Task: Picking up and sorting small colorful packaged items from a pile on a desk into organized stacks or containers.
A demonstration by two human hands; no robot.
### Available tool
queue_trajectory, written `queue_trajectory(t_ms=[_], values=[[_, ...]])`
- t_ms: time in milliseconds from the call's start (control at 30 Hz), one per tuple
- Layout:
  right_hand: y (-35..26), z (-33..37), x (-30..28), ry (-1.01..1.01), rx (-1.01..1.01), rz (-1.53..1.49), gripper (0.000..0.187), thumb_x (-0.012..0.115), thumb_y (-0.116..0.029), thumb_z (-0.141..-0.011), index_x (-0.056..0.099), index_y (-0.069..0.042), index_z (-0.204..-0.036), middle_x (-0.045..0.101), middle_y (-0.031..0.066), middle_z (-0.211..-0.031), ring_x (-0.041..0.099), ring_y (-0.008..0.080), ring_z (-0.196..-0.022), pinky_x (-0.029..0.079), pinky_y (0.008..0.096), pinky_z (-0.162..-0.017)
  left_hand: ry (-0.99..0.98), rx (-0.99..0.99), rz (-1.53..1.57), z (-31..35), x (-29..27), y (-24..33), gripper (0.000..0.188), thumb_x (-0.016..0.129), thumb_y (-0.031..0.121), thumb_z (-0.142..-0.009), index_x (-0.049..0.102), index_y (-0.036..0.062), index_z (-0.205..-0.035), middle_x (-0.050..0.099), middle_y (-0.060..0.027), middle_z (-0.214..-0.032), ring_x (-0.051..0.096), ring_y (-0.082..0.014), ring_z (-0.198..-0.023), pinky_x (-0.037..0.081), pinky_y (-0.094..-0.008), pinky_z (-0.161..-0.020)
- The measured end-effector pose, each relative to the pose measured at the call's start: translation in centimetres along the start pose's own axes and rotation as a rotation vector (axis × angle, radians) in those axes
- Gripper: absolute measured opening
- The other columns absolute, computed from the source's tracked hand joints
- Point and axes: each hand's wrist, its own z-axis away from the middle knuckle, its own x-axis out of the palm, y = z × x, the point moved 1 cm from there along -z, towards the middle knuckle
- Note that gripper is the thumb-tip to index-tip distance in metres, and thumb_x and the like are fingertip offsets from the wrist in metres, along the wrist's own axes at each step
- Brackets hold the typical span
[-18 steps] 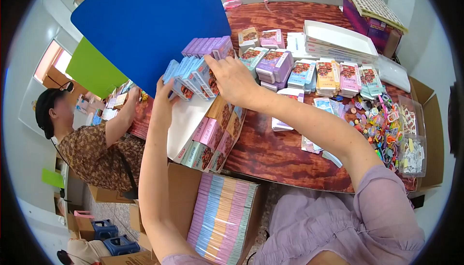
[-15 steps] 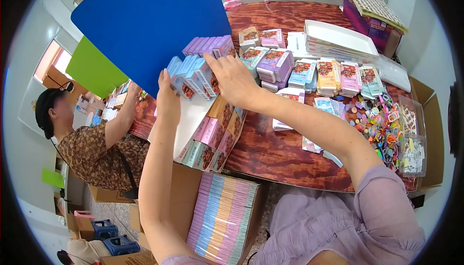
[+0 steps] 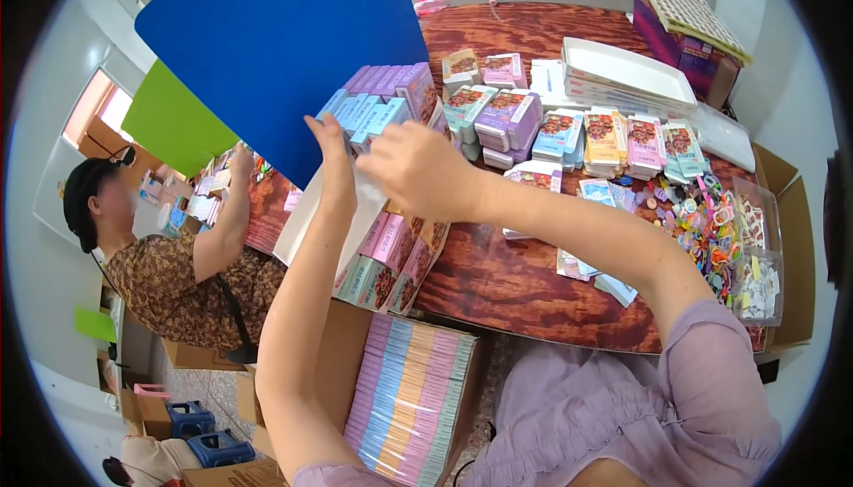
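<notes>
- The left hand [image 3: 333,163] rises at the centre-left of the frame, wrist upright, fingers straight and a little parted, its edge beside the blue boxes [image 3: 378,118]; I see nothing gripped in it.
- The right hand [image 3: 422,167] comes in level from the right, knuckles up and fingers curled inward, just below those same boxes. From here I cannot tell whether its fingertips pinch anything.
- Both forearms are bare; the left climbs almost straight from the lower edge, the right bends at the elbow beneath a soft, gathered lilac sleeve [image 3: 720,380].
- The blue boxes lie in a row left of the frame's upper centre, small, crisp-edged card blocks against a row of purple boxes [image 3: 413,87].
- Below the hands, pink boxes [image 3: 386,238] and green boxes [image 3: 360,278] sit in a smooth white tray [image 3: 300,220].
- The table [image 3: 498,283] has a glossy, streaky red-brown wood grain.
- A flat, matte blue panel [image 3: 284,51] with rounded corners fills the upper left.
- Towards the right lies a tangled heap of bright, shiny trinkets [image 3: 702,229], next to a clear plastic container [image 3: 758,291].
- Lower centre, an open brown carton [image 3: 333,345] holds glossy, striped stacks of pastel packs [image 3: 409,398].
</notes>
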Motion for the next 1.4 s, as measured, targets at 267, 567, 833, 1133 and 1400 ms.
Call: queue_trajectory(t_ms=[267, 567, 833, 1133, 1400], values=[[2.5, 1.6, 0.4, -0.18, 0.252, -0.136, 0.014, 0.065, -0.014, -0.082, 0.066, -0.003, -0.091, 0.063, 0.0096, -0.089, 0.058, 0.0279, -0.086, 0.047, 0.0413, -0.077, -0.059, -0.275, 0.12, 3.3, 2.6, 4.1, 0.095, 0.035, 0.071, -0.093, 0.0, 0.0094, -0.156, 0.01, -0.0073, -0.162, 0.01, -0.0223, -0.149, 0.007, -0.0428, -0.119], [14.2, -0.2, 1.0, 0.234, 1.265, -1.035, 0.055, 0.046, -0.048, -0.101, 0.051, -0.006, -0.136, 0.052, 0.0152, -0.138, 0.046, 0.0215, -0.13, 0.035, 0.0331, -0.107, 0.246, -0.299, 0.219, 3.1, 2.7, 2.6, 0.087, 0.035, 0.069, -0.095, 0.014, 0.0072, -0.153, 0.018, -0.0103, -0.159, 0.014, -0.0255, -0.147, 0.015, -0.0496, -0.118], [15.6, 1.3, 5.9, 0.14, 1.044, -1.569, 0.056, 0.041, -0.045, -0.102, 0.042, -0.006, -0.143, 0.043, 0.0056, -0.148, 0.039, 0.0199, -0.135, 0.025, 0.0363, -0.114, 0.592, -0.325, 0.257, 0.0, 8.2, 2.8, 0.093, 0.027, 0.072, -0.093, -0.004, 0.0094, -0.155, -0.008, -0.0111, -0.162, 0.01, -0.0298, -0.149, 0.018, -0.0438, -0.12], [16.7, 0.6, 5.3, 0.171, 1.177, -1.454, 0.064, 0.045, -0.053, -0.099, 0.042, -0.005, -0.142, 0.043, 0.0105, -0.146, 0.036, 0.0242, -0.136, 0.025, 0.0411, -0.113, 0.564, 0.012, -0.067, -1.0, 6.8, 3.0, 0.086, 0.037, 0.061, -0.097, 0.018, -0.0027, -0.151, 0.023, -0.0199, -0.156, 0.028, -0.0331, -0.142, 0.024, -0.0423, -0.117], [16.8, 2.1, 3.5, 0.11, 1.135, -1.558, 0.066, 0.048, -0.062, -0.095, 0.056, -0.004, -0.127, 0.062, 0.0158, -0.12, 0.058, 0.0253, -0.114, 0.046, 0.037, -0.099, 0.181, 0.129, -0.911, -3.9, 5.5, 1.6, 0.059, 0.045, 0.043, -0.099, 0.052, -0.0046, -0.133, 0.046, -0.0282, -0.138, 0.044, -0.0417, -0.127, 0.031, -0.0466, -0.109]])
